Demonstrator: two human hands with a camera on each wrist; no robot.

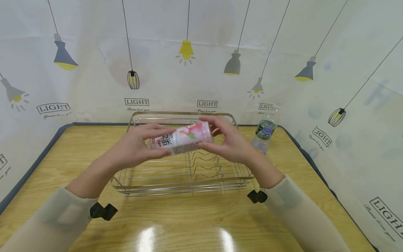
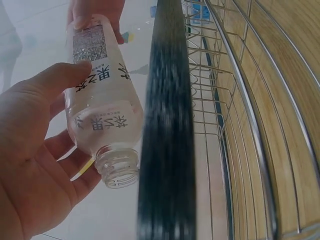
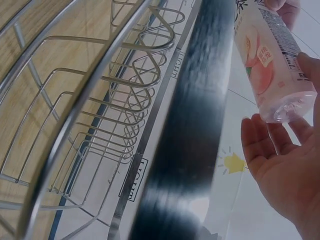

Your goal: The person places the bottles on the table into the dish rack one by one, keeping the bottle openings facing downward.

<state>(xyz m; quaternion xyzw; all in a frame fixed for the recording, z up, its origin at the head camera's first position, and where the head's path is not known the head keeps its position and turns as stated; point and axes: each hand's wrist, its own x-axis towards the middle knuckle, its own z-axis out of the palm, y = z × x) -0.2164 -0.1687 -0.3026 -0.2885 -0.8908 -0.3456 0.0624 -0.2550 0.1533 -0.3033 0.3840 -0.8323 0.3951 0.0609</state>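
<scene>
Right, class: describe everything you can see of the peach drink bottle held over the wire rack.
The peach drink bottle is clear plastic with a pink-and-white sleeve showing a peach and dark characters. Its threaded neck is uncapped. It lies roughly sideways above the wire rack, neck toward the left hand, base in the right hand; both grip it.

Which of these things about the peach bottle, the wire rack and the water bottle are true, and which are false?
1. Both hands hold the peach bottle. True.
2. The peach bottle has its cap on. False: its neck is open, no cap.
3. The peach bottle lies inside the wire rack. False: it is held above it.
4. A water bottle stands right of the rack. True.
5. The table is blue. False: it is light wood.
</scene>
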